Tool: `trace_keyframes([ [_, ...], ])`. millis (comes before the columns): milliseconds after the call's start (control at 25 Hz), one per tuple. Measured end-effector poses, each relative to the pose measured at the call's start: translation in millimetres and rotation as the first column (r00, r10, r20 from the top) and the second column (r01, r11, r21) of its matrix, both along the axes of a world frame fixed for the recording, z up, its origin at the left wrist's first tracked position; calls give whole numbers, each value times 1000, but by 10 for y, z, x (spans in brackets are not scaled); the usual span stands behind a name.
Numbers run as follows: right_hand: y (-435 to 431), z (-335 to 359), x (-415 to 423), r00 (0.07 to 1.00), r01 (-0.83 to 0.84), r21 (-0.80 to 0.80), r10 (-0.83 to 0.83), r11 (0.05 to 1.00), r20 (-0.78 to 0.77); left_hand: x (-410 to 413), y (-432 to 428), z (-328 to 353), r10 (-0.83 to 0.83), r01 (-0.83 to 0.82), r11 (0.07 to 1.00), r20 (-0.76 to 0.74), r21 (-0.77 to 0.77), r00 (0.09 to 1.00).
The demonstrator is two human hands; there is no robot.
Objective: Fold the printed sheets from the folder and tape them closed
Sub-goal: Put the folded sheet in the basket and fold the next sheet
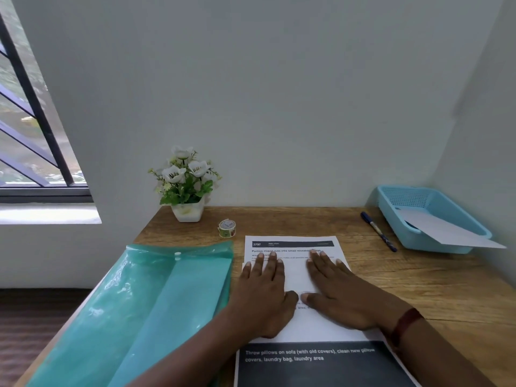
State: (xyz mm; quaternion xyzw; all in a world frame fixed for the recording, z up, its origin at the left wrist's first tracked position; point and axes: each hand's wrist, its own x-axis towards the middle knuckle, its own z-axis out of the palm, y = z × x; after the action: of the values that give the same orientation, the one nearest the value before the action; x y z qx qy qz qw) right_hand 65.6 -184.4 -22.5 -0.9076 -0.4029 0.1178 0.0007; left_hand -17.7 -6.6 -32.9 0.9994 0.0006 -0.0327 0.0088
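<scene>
On the wooden desk (418, 280), right in front of the person, a printed sheet (293, 244) lies with both palms flat on it. The left hand (262, 291) and right hand (337, 297) sit side by side, fingers straight and spread, thumbs nearly meeting, gripping nothing. Between them the paper shows blank white, so I'd say the near part is turned up over the print, leaving only the dark header and a few lines uncovered at the far end.

To do this fold well, I think one palm should pin the flap while the other sweeps from the middle out to each side, so the crease sets sharp and the side edges stay square. A skewed flap would be hard to tape neatly.

A second sheet (321, 367) with a dark block of text waits nearer the person, partly under the forearms. The green folder (139, 297) lies open just to the left, touching the sheet's edge. The tape roll (227, 228) stands beyond it, near the flower pot (186, 210), an easy reach for the left hand. A pen (378, 231) and a blue basket (405, 198) holding white paper sit well off to the right.
</scene>
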Motion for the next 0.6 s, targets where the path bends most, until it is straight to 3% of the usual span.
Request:
trace_keyframes([
  [360,169,-70,-160,993,-92,45,89,995,73,10,-72,-34,-5,5,999,12,-32,1000],
  [600,-24,-50,-45,1000,9,36,-9,999,22,-31,-52,-15,133,-132,991,13,-38,991],
])
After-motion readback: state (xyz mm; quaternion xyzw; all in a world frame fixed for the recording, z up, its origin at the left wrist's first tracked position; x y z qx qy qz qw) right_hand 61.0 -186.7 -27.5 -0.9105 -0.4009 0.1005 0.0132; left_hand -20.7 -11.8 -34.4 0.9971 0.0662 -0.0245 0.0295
